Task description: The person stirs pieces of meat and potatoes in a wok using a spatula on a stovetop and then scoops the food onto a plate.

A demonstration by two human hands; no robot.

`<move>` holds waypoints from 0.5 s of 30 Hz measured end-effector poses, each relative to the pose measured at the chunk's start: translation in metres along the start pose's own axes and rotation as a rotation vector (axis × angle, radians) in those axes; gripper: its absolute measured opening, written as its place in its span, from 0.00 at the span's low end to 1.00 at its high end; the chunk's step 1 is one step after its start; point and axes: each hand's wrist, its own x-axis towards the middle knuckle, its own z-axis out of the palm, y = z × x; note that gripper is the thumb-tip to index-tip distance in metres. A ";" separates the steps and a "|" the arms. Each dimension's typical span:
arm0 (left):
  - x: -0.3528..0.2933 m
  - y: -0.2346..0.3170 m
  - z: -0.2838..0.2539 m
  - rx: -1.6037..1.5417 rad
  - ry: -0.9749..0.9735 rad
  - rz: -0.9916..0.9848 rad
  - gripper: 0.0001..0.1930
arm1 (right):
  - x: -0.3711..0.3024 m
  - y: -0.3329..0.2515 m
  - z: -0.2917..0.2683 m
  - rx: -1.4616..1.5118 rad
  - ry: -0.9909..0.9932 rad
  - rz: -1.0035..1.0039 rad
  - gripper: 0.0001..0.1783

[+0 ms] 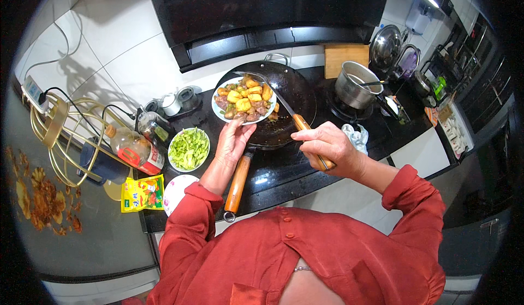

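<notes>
My left hand (234, 137) is closed on the near rim of a white plate (216, 112), holding it over the left side of a black wok (297, 95). The plate carries a pile of food (243, 99): golden-yellow chunks with brownish meat-like pieces. My right hand (333, 148) grips the wooden handle of a spatula (299, 121). The spatula's metal shaft slants up and left to the plate's far edge, with its blade against or just behind the food. A few bits of food lie in the wok beside the plate. The wok's wooden handle (238, 184) points toward me.
Left of the wok stand a bowl of chopped greens (189, 149), a white plate (178, 191), a yellow packet (143, 193), a bottle (134, 148) and a gold wire rack (57, 122). A steel pot (352, 91) sits on the right burner, near a cutting board (345, 59).
</notes>
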 end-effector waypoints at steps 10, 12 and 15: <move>-0.009 -0.002 0.008 0.045 0.034 0.017 0.18 | -0.004 -0.023 0.011 0.170 -0.027 0.051 0.08; -0.011 -0.001 0.006 0.043 0.029 0.029 0.18 | -0.003 -0.023 0.007 0.180 0.010 0.068 0.08; -0.014 0.003 0.007 0.042 0.015 0.041 0.18 | 0.000 -0.012 -0.006 0.164 0.033 0.107 0.09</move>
